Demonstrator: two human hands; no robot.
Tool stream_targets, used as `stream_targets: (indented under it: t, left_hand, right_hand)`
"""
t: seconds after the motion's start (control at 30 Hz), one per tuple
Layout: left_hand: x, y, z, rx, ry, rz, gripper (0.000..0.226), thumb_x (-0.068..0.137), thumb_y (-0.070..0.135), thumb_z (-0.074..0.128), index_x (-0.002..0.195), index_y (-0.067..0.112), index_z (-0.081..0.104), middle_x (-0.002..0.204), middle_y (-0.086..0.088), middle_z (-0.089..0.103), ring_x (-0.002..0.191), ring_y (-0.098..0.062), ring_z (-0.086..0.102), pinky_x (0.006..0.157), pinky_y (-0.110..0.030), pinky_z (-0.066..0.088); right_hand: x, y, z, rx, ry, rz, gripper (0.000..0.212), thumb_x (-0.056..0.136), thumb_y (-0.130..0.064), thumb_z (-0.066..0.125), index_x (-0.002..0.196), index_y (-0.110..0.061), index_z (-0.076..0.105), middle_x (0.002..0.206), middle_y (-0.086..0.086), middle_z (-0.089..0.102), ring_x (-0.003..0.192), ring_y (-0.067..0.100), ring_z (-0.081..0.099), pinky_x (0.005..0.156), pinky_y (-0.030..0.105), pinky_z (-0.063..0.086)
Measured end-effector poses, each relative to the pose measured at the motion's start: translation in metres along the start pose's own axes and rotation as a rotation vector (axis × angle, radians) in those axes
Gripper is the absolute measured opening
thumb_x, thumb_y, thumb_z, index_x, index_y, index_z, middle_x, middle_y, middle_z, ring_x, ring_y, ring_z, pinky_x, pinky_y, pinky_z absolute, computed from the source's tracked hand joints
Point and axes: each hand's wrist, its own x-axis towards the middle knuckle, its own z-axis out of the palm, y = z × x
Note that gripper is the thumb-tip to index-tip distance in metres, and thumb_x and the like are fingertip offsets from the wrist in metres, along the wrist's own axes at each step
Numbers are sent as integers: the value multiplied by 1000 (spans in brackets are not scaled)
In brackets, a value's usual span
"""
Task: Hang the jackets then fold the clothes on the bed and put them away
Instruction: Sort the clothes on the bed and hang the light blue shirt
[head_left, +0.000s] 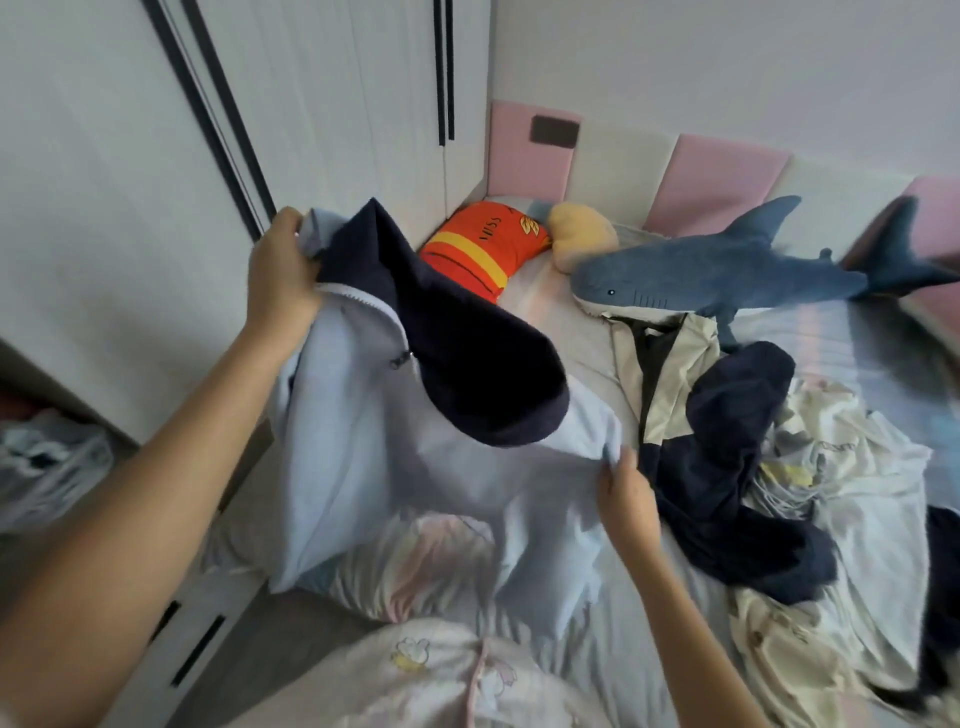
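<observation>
Two hands hold one pale blue jacket (395, 441) over the bed (561, 322). The left hand (283, 270), raised on an outstretched arm, grips its collar beside the dark hood. The right hand (626, 499), lower, pinches its edge. Beyond lie one navy garment (737, 467), one grey jacket (670, 364), one toy shark (727, 275) and one orange pillow (483, 254).

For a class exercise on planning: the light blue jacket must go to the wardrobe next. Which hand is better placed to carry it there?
Probably the left hand: it grips the light blue jacket near its hood, raised beside the wardrobe. The right hand only pinches a lower edge.
</observation>
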Motion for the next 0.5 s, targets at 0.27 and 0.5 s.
stream_targets:
  t: [0.27,0.5]
  left_hand:
    - [-60,-33,55,-27,-448,-275,22,87,23,52,85,3,62,84,-19,62,84,-28,61,66,-28,37]
    - [-58,-1,30,-223,-618,-83,37,80,-13,52,65,21,58,54,16,57,58,5,50,56,-14,38]
  right_hand:
    - [34,17,-40,49,3,147,33,91,-10,55,124,-12,50,118,12,58,98,28,56,74,30,39]
    - [21,5,40,-288,-310,-88,132,66,-44,83,150,-18,-15,160,0,-14,148,23,-8,117,49,10]
